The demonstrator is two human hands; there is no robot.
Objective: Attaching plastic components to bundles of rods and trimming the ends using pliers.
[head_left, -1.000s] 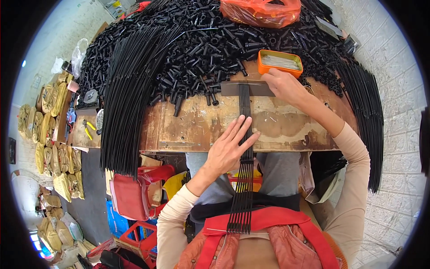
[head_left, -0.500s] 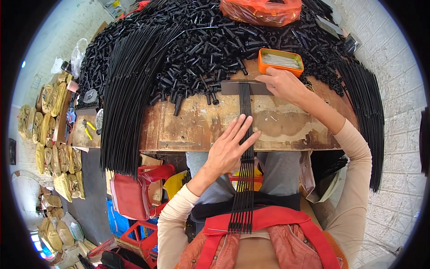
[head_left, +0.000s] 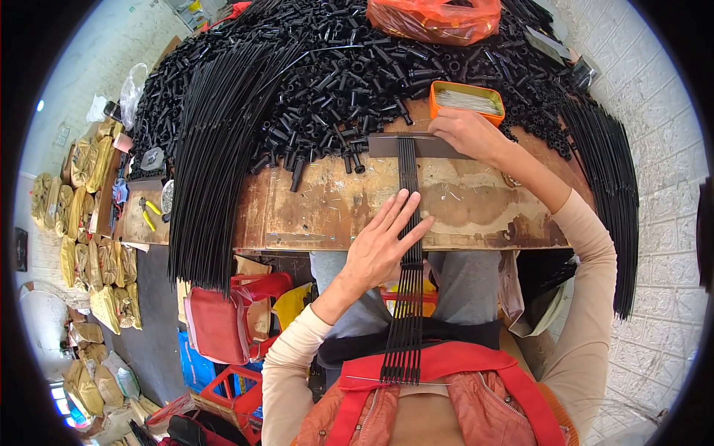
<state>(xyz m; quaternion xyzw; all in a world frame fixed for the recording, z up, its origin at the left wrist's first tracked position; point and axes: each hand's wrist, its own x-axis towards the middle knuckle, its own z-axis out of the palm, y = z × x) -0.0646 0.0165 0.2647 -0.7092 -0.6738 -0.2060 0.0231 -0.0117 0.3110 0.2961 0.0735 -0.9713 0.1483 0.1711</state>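
Over the red cloth (head_left: 455, 357), slim black rods (head_left: 408, 169) fan out, then run straight away from the body as a tight, even band beneath the flat, open left hand (head_left: 379, 241). Across the wooden table (head_left: 320, 212), their far ends lie on a dark bar (head_left: 384, 147), left of the nearer right hand (head_left: 470, 135), its fingers bent together, any grip unclear.

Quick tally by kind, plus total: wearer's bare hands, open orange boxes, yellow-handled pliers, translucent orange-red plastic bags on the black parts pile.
Bare hands: 2 (left hand, right hand)
Open orange rectangular box: 1
Yellow-handled pliers: 1
Translucent orange-red plastic bag: 1
Total: 5
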